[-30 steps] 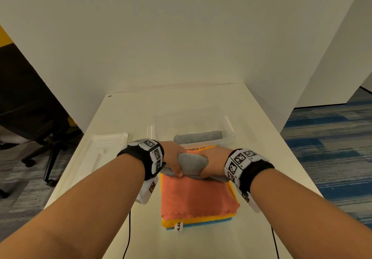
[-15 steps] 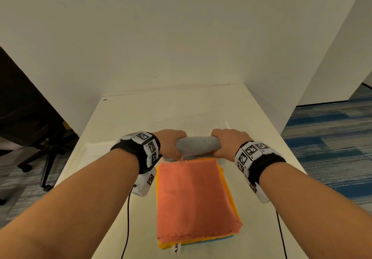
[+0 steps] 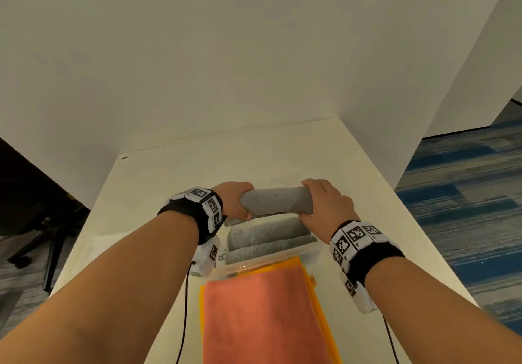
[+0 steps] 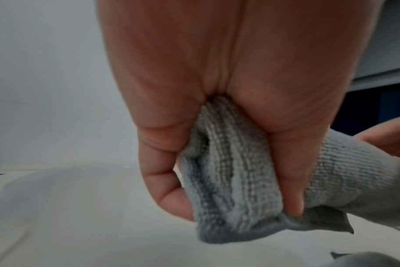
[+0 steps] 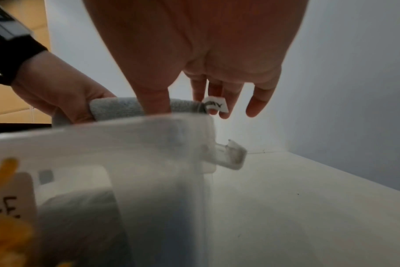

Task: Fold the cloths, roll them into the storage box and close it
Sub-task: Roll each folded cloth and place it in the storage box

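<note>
Both forearms stretched forward over the white table [image 3: 282, 148], left hand [image 3: 234, 199] clenched around the left end of the rolled grey cloth [image 3: 278, 199], right hand [image 3: 324, 205] grasping its right end with the thumb in front and the fingers [image 5: 256, 101] reaching loosely past the roll, so held level just above the clear storage box [image 3: 271, 263]. Inside the box, below the roll, another rolled grey cloth [image 3: 268, 238], already lying there. On the near side of the box, touching its front wall, a flat stack with the orange-red cloth [image 3: 262, 318] on top and a yellow cloth [image 3: 322, 307] under it; beyond the box, only bare table and white partition walls.
</note>
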A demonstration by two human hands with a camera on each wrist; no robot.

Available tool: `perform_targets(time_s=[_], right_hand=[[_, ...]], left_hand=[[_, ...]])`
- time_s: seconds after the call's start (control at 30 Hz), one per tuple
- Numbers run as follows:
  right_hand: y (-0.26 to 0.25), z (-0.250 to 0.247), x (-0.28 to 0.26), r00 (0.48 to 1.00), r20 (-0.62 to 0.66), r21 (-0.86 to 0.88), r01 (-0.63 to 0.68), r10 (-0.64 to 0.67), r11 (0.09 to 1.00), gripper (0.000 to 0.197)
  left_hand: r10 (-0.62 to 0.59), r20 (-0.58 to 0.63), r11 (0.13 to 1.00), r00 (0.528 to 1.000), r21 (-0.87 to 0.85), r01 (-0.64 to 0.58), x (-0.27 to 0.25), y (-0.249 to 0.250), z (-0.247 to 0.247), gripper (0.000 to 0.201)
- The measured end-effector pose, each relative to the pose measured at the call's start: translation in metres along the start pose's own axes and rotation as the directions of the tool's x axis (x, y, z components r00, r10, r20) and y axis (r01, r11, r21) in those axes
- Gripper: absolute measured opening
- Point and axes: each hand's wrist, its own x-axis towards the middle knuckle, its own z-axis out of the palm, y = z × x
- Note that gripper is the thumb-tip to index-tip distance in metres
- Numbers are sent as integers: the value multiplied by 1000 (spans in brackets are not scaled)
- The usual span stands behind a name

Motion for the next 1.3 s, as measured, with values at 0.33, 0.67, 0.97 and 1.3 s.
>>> perform_targets(time_s=[0.33, 0.67, 0.97, 1.3], right_hand=[[12, 24, 9, 993, 117, -12, 4, -3, 1000, 75], [13, 32, 13, 989, 145, -125, 23, -5, 992, 71], [-4, 26, 22, 952, 221, -316, 275, -211, 908, 57], [-11, 32, 23, 978, 196, -421, 154, -76, 894, 53]], left_hand=[[-70, 206, 991, 976, 126, 44, 60, -14, 20, 32], [-112, 305, 973, 946, 226, 42, 81, -14, 41, 42], [85, 88, 983, 992, 157, -98, 68, -26, 39, 28], [141, 3, 990, 990, -6, -141, 62, -29, 35, 33]])
